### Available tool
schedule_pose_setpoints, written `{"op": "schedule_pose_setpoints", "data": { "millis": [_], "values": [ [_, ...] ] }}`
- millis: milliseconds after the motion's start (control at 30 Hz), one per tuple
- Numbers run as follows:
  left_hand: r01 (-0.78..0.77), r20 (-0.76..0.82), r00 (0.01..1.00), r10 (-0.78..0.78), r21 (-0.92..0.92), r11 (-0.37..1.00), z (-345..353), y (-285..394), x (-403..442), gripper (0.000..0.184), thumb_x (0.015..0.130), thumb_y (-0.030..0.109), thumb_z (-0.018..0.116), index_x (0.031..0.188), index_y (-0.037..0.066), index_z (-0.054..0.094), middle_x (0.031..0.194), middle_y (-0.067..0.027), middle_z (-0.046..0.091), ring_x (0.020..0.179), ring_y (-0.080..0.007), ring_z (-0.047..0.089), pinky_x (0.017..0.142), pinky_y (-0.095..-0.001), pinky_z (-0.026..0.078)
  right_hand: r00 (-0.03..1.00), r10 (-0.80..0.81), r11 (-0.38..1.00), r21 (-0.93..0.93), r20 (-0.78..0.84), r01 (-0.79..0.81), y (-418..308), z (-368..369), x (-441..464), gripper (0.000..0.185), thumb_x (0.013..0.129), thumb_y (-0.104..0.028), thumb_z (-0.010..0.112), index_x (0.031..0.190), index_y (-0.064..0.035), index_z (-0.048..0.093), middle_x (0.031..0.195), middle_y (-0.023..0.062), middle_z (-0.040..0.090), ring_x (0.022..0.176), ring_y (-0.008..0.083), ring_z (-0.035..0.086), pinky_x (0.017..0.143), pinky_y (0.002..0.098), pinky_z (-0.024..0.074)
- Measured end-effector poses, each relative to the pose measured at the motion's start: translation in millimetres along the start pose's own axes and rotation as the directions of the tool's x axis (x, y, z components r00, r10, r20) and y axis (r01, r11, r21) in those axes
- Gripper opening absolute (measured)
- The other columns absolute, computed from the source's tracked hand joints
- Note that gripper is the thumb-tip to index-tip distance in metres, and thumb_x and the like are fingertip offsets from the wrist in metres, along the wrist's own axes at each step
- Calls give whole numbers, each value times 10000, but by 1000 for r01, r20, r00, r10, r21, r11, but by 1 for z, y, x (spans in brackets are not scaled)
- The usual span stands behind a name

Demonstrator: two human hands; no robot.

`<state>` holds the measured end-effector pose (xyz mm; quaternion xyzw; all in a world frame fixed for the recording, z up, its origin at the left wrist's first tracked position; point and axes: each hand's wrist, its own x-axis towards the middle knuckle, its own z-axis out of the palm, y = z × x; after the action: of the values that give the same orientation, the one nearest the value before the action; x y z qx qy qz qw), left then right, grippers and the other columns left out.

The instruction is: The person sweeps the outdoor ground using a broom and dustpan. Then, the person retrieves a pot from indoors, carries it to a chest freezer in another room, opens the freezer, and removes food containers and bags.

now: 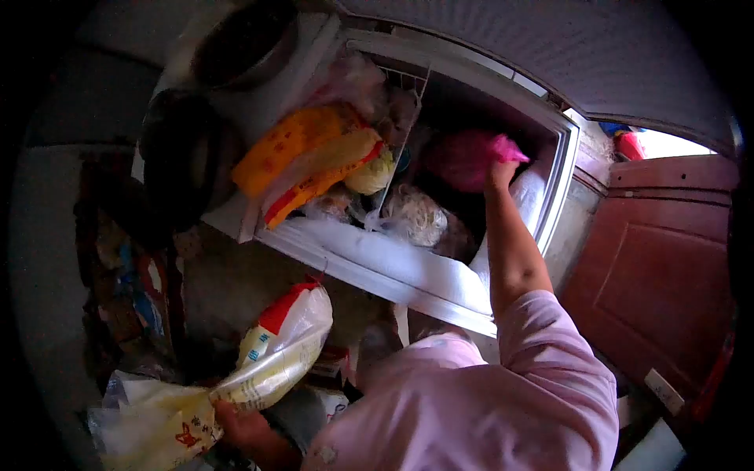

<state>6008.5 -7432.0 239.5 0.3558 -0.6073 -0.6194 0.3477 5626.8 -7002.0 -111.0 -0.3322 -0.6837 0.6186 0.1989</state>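
My right hand reaches into a chest freezer and is closed on the gathered top of a pink plastic bag. Frost coats the freezer's inner walls. At lower left, my left hand grips a whitish-yellow printed plastic sack with a red corner, low beside the freezer; its fingers are partly hidden. Near the right hand, a clear bag with contents I cannot make out lies in the freezer. An orange bag rests in the left section, past a wire divider.
The raised freezer lid hangs over the far side. Dark round pots stand on the left end of the freezer. A reddish-brown door panel is at right. Assorted clutter fills the floor at left.
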Motion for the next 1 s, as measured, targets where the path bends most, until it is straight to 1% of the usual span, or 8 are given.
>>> {"op": "schedule_pose_setpoints", "data": {
  "millis": [33,67,233,467,567,667,767,1000],
  "values": [
    [5,2,1000,-5,6,1000,-1,1,2,554,857,302,604,1253,-49,439,1177,-198,506,1130,-312,480,975,-473,390,991,59,993,-109,122,-46,9,-2,-9,553,803,-200,608,1265,-15,369,1163,156,545,1037,271,539,885,376,429],
    [38,3,999,-39,22,999,0,8,1,542,864,298,596,1252,-47,441,1177,-199,506,1127,-314,482,975,-478,390,881,-358,874,-222,309,433,108,5,7,617,779,-243,631,1284,-23,354,1163,190,551,1049,336,547,872,407,441],
    [48,-37,998,-46,81,996,-12,16,7,484,874,289,585,1210,-45,487,1180,-200,507,1125,-320,483,979,-485,387,702,322,474,-750,636,462,59,-4,-83,508,880,-370,504,1256,-34,435,1183,202,549,1068,353,542,868,448,461],
    [60,117,989,-94,269,961,22,30,-4,457,864,241,602,1214,-26,477,1188,-163,513,1121,-291,489,963,-463,405,642,383,526,-728,664,439,100,-10,-54,729,783,-298,602,1402,-105,270,1306,236,443,1214,425,394,883,459,461],
    [137,195,963,-186,240,961,53,15,-6,472,852,213,620,1240,-4,460,1196,-137,514,1122,-270,491,962,-439,411,391,72,216,-397,918,892,144,-17,-51,570,823,-241,560,1337,-68,384,1288,176,489,1193,383,430,915,433,441],
    [225,342,895,-287,211,951,110,-14,-3,498,839,184,639,1266,19,443,1204,-111,515,1124,-249,492,960,-415,416,741,257,629,-690,621,359,114,-12,-48,433,866,-176,514,1274,-44,461,1190,154,569,1075,341,543,907,379,438],
    [256,515,791,-331,213,943,190,-34,-13,532,827,156,657,1292,41,427,1212,-85,515,1126,-228,493,959,-391,422,931,-6,990,-132,366,58,-44,-39,-101,266,922,-106,470,1158,-1,535,1101,153,594,1041,264,563,896,322,438],
    [-494,872,477,109,163,854,333,-127,-48,460,761,267,743,1098,8,567,1058,-127,618,944,-198,589,841,-338,462,785,-408,876,-41,466,480,-160,-122,-205,195,827,114,448,966,6,533,926,118,565,805,190,564,736,264,449]
  ]
}}
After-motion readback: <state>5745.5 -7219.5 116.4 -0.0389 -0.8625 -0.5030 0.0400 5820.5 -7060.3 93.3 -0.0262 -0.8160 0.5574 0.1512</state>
